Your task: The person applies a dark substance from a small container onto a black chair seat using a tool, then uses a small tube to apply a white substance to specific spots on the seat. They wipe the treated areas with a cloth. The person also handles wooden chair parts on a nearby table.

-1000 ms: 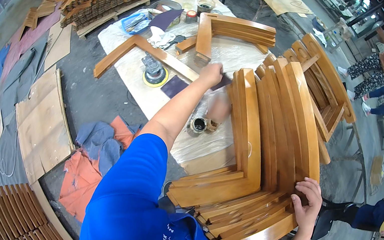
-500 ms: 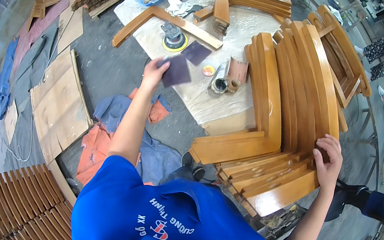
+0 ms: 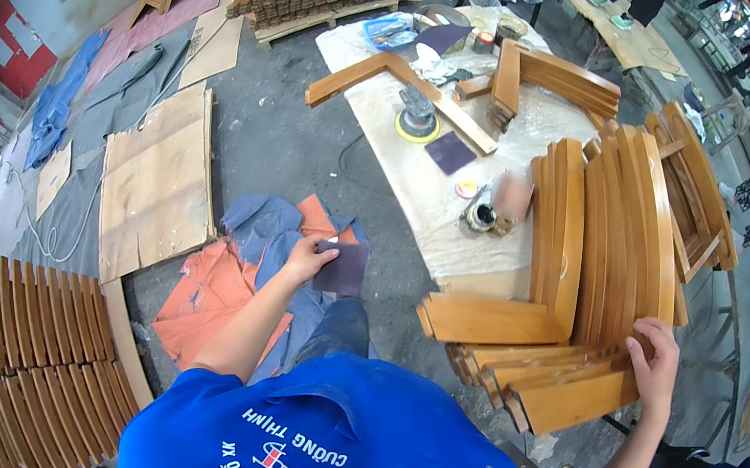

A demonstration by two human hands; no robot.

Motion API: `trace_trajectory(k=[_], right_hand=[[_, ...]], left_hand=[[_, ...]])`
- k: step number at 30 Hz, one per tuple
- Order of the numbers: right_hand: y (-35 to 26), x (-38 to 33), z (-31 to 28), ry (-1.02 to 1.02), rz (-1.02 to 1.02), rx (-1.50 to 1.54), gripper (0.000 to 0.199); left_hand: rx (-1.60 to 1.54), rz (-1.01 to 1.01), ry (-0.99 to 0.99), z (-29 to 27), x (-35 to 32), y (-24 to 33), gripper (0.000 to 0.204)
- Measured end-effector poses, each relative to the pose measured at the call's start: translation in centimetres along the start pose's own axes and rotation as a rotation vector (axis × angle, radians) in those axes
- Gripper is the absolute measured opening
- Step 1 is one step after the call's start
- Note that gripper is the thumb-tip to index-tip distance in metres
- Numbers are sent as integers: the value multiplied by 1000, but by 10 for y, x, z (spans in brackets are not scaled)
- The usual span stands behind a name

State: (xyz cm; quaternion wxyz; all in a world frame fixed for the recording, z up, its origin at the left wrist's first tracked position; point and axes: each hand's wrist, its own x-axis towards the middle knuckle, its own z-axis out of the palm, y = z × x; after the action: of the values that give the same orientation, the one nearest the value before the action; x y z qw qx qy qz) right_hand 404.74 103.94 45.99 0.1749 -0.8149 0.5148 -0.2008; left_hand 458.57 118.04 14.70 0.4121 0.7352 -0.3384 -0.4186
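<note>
The left hand pinches a dark sheet of sandpaper by one edge, held low over the rumpled blue and orange cloths on the floor, well to the near left of the stack of curved wooden pieces. The right hand is closed over the near end of that stack, fingers curled on the top piece where the lacquered boards fan out. The stack leans against the near right end of the tabletop, which is draped in a pale dusty sheet; beyond the stack on that sheet lie a second dark sanding sheet, a round orbital sander and an L-shaped wooden frame. To sand well, it seems best to fold the paper so it sits firm under the fingers, keep the right hand steady so no board slides off the fan, and stroke along the grain of the curve rather than across it.
</note>
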Motion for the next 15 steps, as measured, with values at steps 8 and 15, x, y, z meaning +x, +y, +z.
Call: trace_trajectory(k=[8,15], right_hand=[[-115,125,24,-119,-111,-187,30],[-192,223,104,-365,-74,-165,32]], left_hand=[[727,55,-76,-134,89,-95,35],[971,-301,-465,-238,135,-181,43]])
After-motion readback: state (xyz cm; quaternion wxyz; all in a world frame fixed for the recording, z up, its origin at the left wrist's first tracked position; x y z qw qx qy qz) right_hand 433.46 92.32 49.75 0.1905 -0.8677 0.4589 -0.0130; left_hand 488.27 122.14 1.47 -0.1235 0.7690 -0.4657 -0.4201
